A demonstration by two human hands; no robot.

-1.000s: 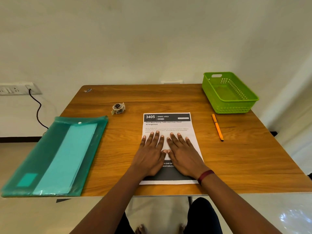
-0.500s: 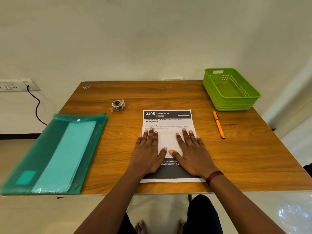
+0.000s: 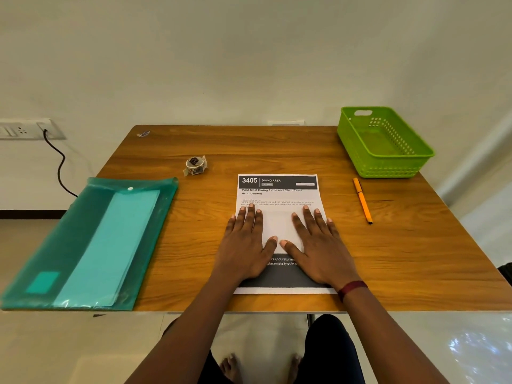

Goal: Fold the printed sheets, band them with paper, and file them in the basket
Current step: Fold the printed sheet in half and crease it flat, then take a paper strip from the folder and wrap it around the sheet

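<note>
Spread wider apart than a second ago — left hand [image 3: 245,245], right hand [image 3: 318,249]: fingers straight, gripping nothing, pressed flat on printed sheet [image 3: 277,196] near table [image 3: 277,146] front edge; basket [image 3: 388,167] at far right corner.

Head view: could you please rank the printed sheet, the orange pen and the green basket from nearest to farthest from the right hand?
1. The printed sheet: directly under the right hand, which presses flat on it.
2. The orange pen: on the table to the hand's right, apart from the sheet.
3. The green basket: at the far right corner, beyond the pen.
</note>
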